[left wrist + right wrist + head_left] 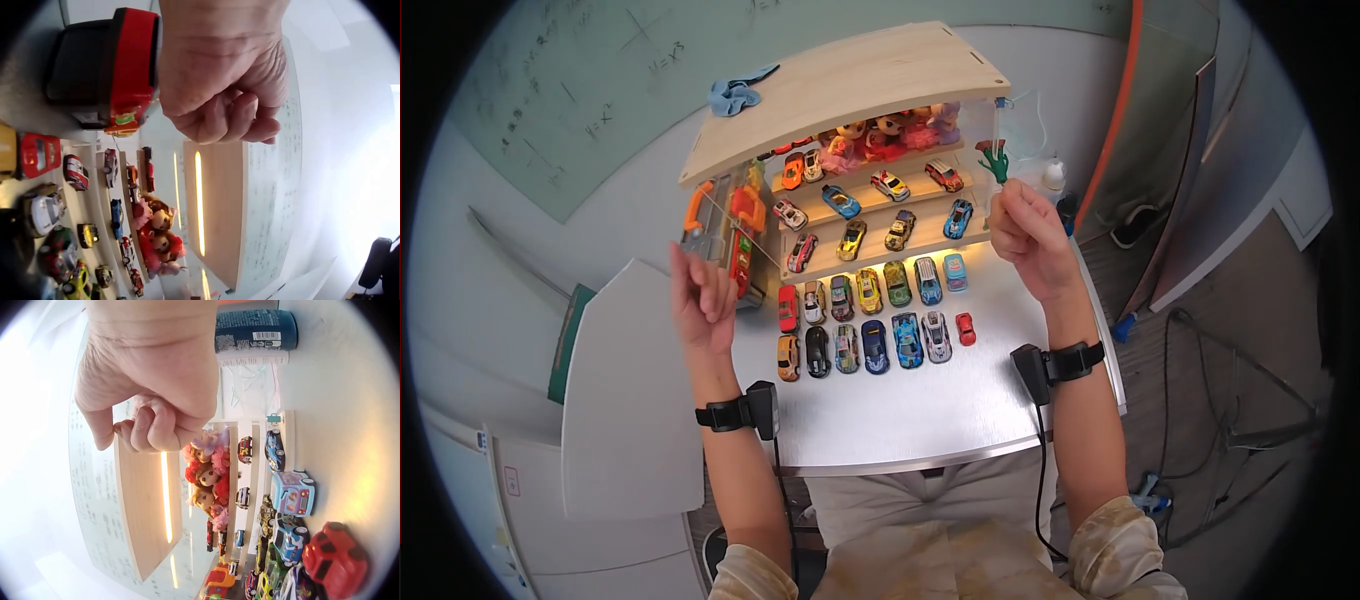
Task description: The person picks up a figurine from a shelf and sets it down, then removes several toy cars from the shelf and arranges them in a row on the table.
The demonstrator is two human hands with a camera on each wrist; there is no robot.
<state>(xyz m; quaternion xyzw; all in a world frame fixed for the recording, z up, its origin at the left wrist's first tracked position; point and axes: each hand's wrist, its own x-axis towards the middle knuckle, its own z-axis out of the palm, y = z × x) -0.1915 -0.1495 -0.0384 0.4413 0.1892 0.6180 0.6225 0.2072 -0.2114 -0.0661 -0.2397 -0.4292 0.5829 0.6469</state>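
we see the right hand (1027, 238) raised in front of the right end of the wooden display shelf (850, 85), its grip pinching the lower end of a small green figure (999, 163). the figure stands up out of the grip toward twelve o'clock, long axis roughly upright, its top close to the shelf's clear side panel, just beside the upper tier at about eleven o'clock from the hand. the right hand is plainly the nearer one; in the right wrist view its fingers (150, 428) are curled tight, though the figure itself is hidden there.

the left hand (702, 295) hangs at the shelf's left end, fingers curled in and holding nothing that we can make out, just beside an orange and red toy (740, 225) at one o'clock from it.

below both hands the silver worktop (920, 410) carries rows of toy cars (870, 320); more cars sit on the lit tiers, with dolls (885, 130) along the top one. a blue cloth (735, 93) lies on the shelf's roof. a whiteboard with writing (590, 100) leans behind at ten o'clock.
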